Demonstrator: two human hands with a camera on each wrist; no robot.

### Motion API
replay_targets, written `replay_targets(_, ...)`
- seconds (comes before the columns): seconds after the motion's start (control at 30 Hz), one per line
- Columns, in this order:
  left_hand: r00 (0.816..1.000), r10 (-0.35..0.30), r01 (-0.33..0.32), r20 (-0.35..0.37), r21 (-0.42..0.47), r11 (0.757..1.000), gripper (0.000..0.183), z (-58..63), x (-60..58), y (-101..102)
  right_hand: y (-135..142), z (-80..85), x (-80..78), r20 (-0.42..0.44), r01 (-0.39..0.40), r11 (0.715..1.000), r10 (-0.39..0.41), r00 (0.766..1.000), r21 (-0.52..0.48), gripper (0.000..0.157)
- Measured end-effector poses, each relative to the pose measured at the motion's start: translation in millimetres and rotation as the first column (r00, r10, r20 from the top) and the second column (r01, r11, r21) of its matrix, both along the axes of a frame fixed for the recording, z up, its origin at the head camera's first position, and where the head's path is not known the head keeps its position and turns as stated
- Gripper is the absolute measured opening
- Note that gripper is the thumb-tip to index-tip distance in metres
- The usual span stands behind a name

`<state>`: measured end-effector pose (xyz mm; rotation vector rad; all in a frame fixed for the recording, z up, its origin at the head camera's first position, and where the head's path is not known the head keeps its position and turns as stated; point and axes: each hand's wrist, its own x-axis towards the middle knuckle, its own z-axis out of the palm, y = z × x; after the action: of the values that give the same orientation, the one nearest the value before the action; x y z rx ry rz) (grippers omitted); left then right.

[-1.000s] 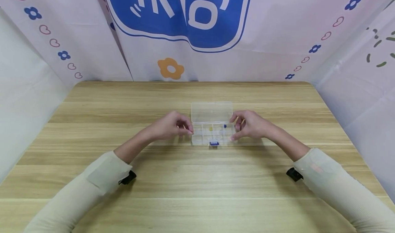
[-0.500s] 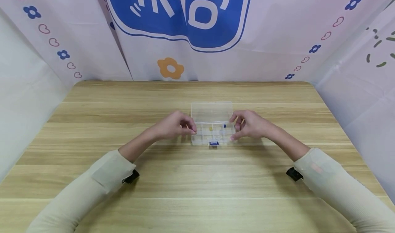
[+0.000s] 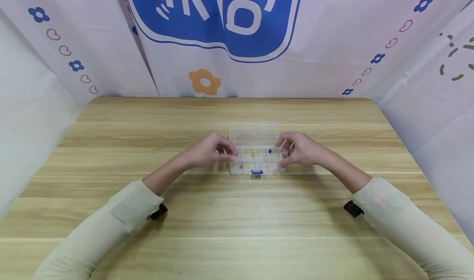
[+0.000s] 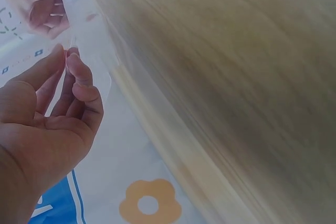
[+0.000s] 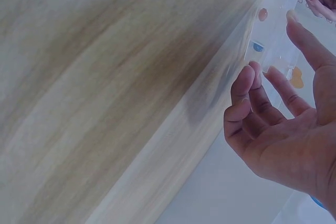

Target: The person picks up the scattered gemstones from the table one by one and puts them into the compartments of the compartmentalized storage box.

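A clear plastic compartment box (image 3: 261, 162) lies on the table with its lid (image 3: 254, 134) swung back and a blue latch (image 3: 256, 172) at the front. Inside, a small orange piece (image 3: 241, 166) is in the front left compartment, a yellow piece (image 3: 253, 154) in the back row, and a blue piece (image 3: 270, 151) at the back right. My left hand (image 3: 212, 150) is at the box's left end, thumb and fingertips close together, with no piece visible between them. My right hand (image 3: 301, 150) holds the box's right end, thumb at the front corner and fingers at the back.
The wooden table (image 3: 237, 226) extends around the box on every side. Behind it hangs a printed cloth (image 3: 333, 33) with a blue sign and flower patterns. Both forearms wear pale sleeves with a black device (image 3: 353, 209) beneath the right one.
My left hand has shifted slightly right over the box's left end. The orange piece now shows in the front left compartment, let go from my left fingertips. The right hand has stayed put.
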<state>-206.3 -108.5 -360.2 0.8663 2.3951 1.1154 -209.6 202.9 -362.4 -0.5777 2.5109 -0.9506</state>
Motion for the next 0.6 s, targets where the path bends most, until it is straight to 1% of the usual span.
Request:
replay_targets(0.1, 1.000, 0.010, -0.010, -0.003, 0.023, 1.000, 0.008, 0.5, 0.5, -3.6, -0.4, -0.1, -0.1, 0.001, -0.003, 1.000, 0.003, 1.000, -0.002, 0.053)
replay_targets(0.23, 1.000, 0.004, -0.003, -0.018, 0.055, 0.998, 0.006, 0.7, 1.0, -10.7, 0.3, -1.8, -0.3, -0.004, -0.014, 1.000, 0.014, 1.000, -0.008, 0.053)
replay_targets(0.4, 0.999, 0.017, -0.014, -0.044, 0.064, 0.998, 0.005, 0.4, 1.5, -22.3, 2.0, -2.8, 0.2, -0.029, -0.019, 1.000, 0.019, 0.999, -0.004, 0.055)
replay_targets(0.5, 0.999, 0.029, -0.026, -0.040, 0.066, 0.997, 0.007, 0.4, 2.0, -29.1, 3.3, -2.6, 1.2, -0.045, -0.002, 1.000, 0.003, 0.999, 0.017, 0.058)
replay_targets(0.6, 0.999, 0.045, -0.043, -0.020, 0.070, 0.997, 0.009, 1.1, 3.1, -35.0, 6.5, -3.1, 3.4, -0.060, 0.019, 1.000, -0.017, 0.998, 0.023, 0.062)
